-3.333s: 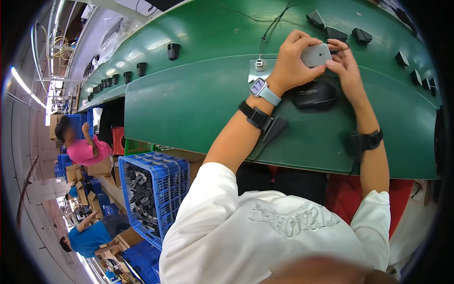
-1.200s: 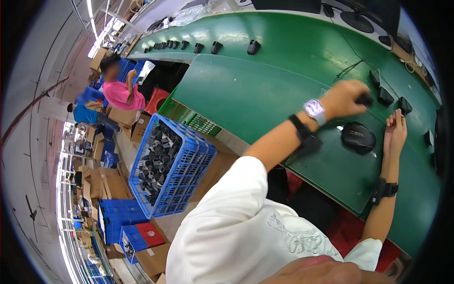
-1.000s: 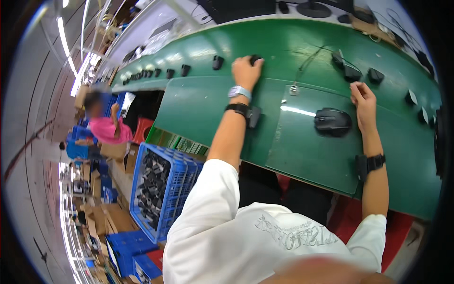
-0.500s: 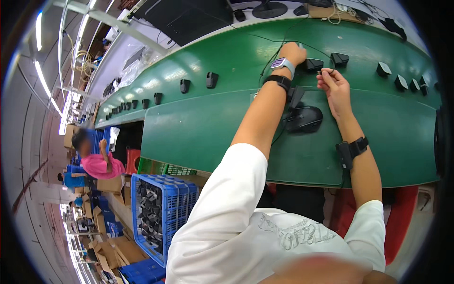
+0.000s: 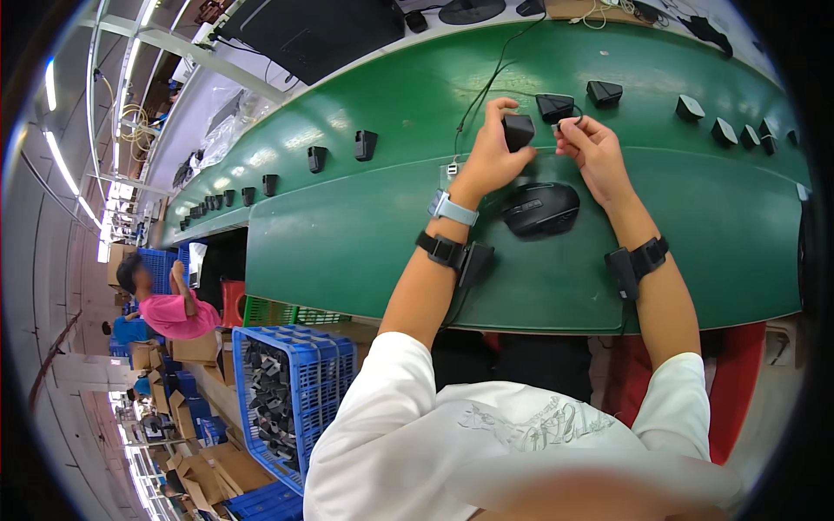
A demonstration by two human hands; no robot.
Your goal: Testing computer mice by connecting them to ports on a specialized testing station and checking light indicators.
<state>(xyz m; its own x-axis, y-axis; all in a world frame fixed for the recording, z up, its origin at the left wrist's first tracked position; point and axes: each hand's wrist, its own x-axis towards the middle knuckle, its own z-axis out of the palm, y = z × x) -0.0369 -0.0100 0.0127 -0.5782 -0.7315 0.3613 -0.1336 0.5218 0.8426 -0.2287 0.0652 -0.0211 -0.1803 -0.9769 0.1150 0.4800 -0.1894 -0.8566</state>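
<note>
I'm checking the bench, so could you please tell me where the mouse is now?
In the head view, the black mouse lies right of centre on the green bench, just below and between the left hand and right hand.

Two hands (image 5: pixel 492 159) (image 5: pixel 597 158), two wristbands (image 5: pixel 446 250) (image 5: pixel 649 256), one watch (image 5: pixel 438 205)
</note>
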